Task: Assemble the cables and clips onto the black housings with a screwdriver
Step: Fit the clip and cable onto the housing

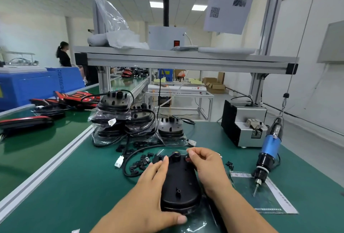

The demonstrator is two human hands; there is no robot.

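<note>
While the left hand (154,184) grips the black housing (179,186) along its left side, thumb hooked at the near edge and fingers laid over the far left corner, the right hand (206,167) sits against the housing's right side with thumb and forefinger bunched together above the far right corner; whether they pinch something there is too small to tell. The housing lies flat on the green desk (83,186), small posts facing up, directly in front of the person and between the two hands. Just beyond it to the left a black cable (128,160) loops over the desk, ending in a white connector (119,162), and small black clips (139,164) lie scattered beside the loop. A blue screwdriver (269,149) hangs on a line to the right, well apart from both hands, its bit pointing down at a clear bag (270,201) on the desk. Farther back stand stacks of bagged housings (121,119) with cables coiled on them, and a grey machine (243,126) sits near the screwdriver.
</note>
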